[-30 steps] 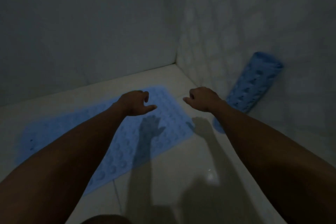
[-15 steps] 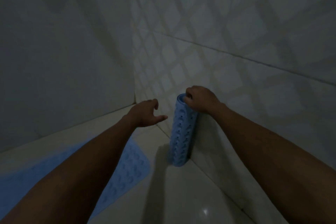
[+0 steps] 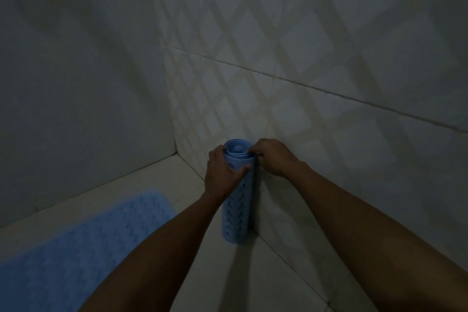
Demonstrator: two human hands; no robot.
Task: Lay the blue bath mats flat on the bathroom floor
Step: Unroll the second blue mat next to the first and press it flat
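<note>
A rolled blue bath mat [image 3: 238, 213] with small holes stands upright on the floor against the right tiled wall. My left hand [image 3: 222, 172] wraps around its upper part from the left, thumb across the front. My right hand [image 3: 272, 157] grips its top edge from the right, against the wall. A second blue bath mat [image 3: 83, 243] lies flat on the pale floor at the lower left, partly hidden by my left forearm.
Two tiled walls meet in a corner [image 3: 174, 149] just left of the roll. The right wall [image 3: 329, 83] has a diamond pattern. Pale floor tiles [image 3: 266, 281] lie between the flat mat and the roll. The room is dim.
The view swung right from the flat mat toward the roll. My right hand took hold of the roll's top, then my left hand closed around its upper part.
</note>
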